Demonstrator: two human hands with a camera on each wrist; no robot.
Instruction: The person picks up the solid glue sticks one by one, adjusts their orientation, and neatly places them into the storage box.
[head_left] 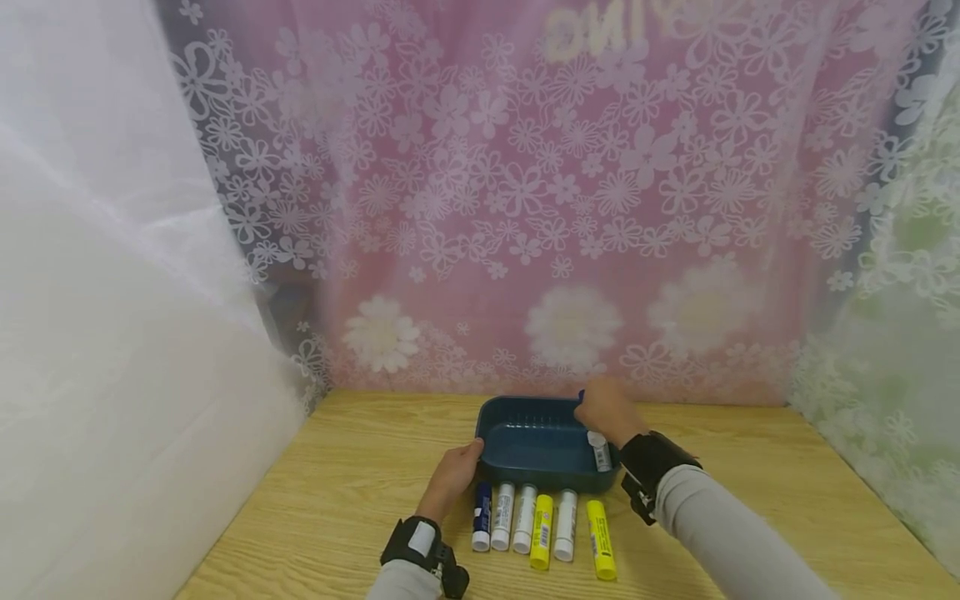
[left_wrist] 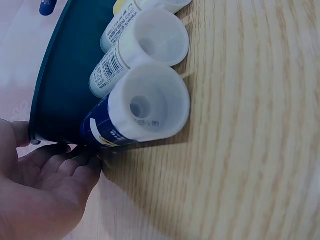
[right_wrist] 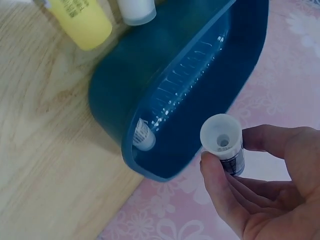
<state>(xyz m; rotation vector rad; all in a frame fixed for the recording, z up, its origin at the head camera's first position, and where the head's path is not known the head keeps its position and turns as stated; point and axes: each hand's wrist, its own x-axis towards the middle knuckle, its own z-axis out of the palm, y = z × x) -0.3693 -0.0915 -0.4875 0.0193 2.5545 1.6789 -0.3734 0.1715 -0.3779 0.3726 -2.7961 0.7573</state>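
A dark teal plastic basket (head_left: 536,478) stands near the table's back edge. My left hand (head_left: 453,471) grips its left end, thumb at the rim and fingers against the wall in the left wrist view. Above the basket's right end, my right hand (head_left: 611,410) pinches a small dark-labelled glue stick (right_wrist: 232,162), its white hollow base facing the right wrist camera. A white glue stick (head_left: 601,454) leans inside the basket's right end. In front lie a dark blue glue stick (head_left: 482,518), several white glue sticks (head_left: 502,518) and two yellow ones (head_left: 542,533).
The wood-grain table (head_left: 337,500) ends at a pink flowered curtain (head_left: 480,250) behind the basket. A white sheet (head_left: 135,333) hangs along the left side, a green-patterned one (head_left: 885,375) along the right. The rightmost yellow glue stick (head_left: 602,540) lies slightly apart.
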